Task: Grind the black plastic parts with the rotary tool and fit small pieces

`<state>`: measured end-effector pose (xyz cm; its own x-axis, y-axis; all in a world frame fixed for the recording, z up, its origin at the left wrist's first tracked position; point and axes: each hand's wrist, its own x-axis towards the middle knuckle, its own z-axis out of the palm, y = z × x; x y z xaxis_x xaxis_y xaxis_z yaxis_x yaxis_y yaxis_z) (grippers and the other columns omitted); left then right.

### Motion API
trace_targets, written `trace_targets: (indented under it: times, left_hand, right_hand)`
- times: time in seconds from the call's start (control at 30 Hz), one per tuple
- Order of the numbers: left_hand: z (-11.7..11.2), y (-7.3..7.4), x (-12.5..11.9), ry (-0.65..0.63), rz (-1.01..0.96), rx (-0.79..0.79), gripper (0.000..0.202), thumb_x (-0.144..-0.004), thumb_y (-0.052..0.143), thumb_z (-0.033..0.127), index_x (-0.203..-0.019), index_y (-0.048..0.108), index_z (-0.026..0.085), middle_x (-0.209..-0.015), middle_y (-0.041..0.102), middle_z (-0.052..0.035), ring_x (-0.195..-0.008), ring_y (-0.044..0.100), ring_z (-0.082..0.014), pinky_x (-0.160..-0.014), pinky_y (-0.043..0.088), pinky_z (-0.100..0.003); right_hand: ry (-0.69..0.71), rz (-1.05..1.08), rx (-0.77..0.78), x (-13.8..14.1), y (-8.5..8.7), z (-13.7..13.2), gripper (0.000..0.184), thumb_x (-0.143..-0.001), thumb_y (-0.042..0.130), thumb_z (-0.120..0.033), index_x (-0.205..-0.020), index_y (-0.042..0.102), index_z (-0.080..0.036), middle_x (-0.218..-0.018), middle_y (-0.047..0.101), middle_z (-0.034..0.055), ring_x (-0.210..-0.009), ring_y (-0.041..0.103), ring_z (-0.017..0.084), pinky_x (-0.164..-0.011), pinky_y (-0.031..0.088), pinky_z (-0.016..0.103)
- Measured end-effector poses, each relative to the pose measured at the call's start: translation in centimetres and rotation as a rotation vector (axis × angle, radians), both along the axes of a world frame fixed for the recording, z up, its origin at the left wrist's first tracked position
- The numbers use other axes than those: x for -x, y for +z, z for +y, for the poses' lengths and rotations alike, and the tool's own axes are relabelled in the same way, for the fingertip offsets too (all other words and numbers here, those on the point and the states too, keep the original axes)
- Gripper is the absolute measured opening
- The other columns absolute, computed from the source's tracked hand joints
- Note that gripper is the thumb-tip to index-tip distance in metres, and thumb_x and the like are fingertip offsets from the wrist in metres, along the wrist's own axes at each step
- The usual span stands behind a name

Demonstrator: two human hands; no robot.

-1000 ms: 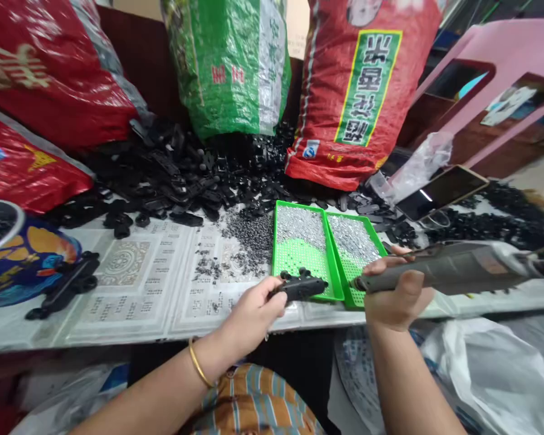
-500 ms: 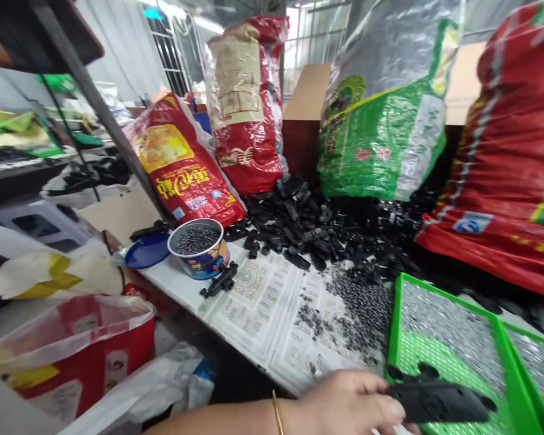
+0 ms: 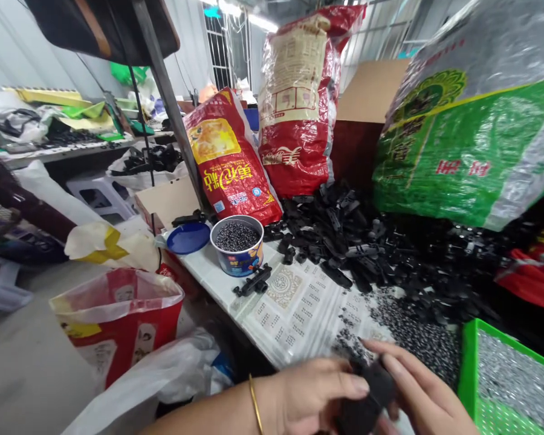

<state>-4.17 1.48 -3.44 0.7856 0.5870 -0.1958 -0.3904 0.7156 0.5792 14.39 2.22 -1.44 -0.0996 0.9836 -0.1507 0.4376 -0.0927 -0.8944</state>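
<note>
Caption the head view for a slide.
Over a table heaped with black parts, the left hand and right hand hold one black piece.

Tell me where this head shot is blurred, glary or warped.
Head view: left hand, right hand and the black part between them are motion-smeared; glare whitens the green sack top; ceiling lights blow out; the metal pole leans with wide-angle distortion.

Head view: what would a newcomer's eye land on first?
The glossy red sacks at centre back and the green sack at upper right, with a heap of black plastic parts spread below them. Next, the left hand and right hand at the bottom edge, together gripping one black part beside a green tray.
</note>
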Motion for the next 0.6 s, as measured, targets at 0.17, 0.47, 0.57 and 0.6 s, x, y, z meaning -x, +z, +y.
trace_targets:
  times: [0.17, 0.47, 0.57, 0.6]
  left_hand:
    - [0.7, -0.1, 4.8, 0.301, 0.094, 0.145, 0.026, -0.077, 0.058, 0.034, -0.092, 0.052, 0.015, -0.084, 0.064, -0.0083, -0.05, 0.061, -0.0165, -0.052, 0.046, -0.029]
    - [1.1, 0.2, 8.0, 0.673, 0.083, 0.321, 0.031, -0.081, 0.055, 0.035, -0.1, 0.058, 0.011, -0.081, 0.063, -0.0067, -0.061, 0.062, -0.0156, -0.064, 0.046, -0.03]
    - [1.4, 0.2, 8.4, 0.701, 0.083, 0.328, 0.027, -0.083, 0.053, 0.032, -0.099, 0.058, 0.012, -0.087, 0.063, -0.0072, -0.064, 0.062, -0.0162, -0.065, 0.047, -0.03]
    - [1.5, 0.2, 8.4, 0.7, 0.082, 0.318, 0.026, -0.083, 0.053, 0.031, -0.1, 0.057, 0.012, -0.091, 0.063, -0.0078, -0.065, 0.062, -0.0163, -0.064, 0.047, -0.03]
  right_hand:
    - [0.206, -0.437, -0.393, 7.8, 0.6, 8.0, 0.032, -0.087, 0.04, -0.036, -0.099, 0.066, -0.021, -0.101, 0.064, 0.0077, -0.092, 0.06, 0.021, -0.081, 0.047, 0.031]
    - [0.398, -0.66, -0.516, 15.3, -1.7, 15.7, 0.024, -0.08, 0.048, -0.013, -0.095, 0.066, -0.015, -0.106, 0.057, 0.0148, -0.087, 0.058, 0.022, -0.075, 0.046, 0.031]
    - [0.329, -0.635, -0.471, 13.6, -1.6, 14.4, 0.024, -0.079, 0.05, -0.016, -0.1, 0.062, -0.015, -0.101, 0.06, 0.012, -0.079, 0.06, 0.019, -0.073, 0.048, 0.031]
    - [0.307, -0.606, -0.444, 12.8, -1.4, 13.3, 0.027, -0.08, 0.05, -0.019, -0.105, 0.059, -0.015, -0.099, 0.061, 0.0103, -0.076, 0.06, 0.017, -0.071, 0.049, 0.03]
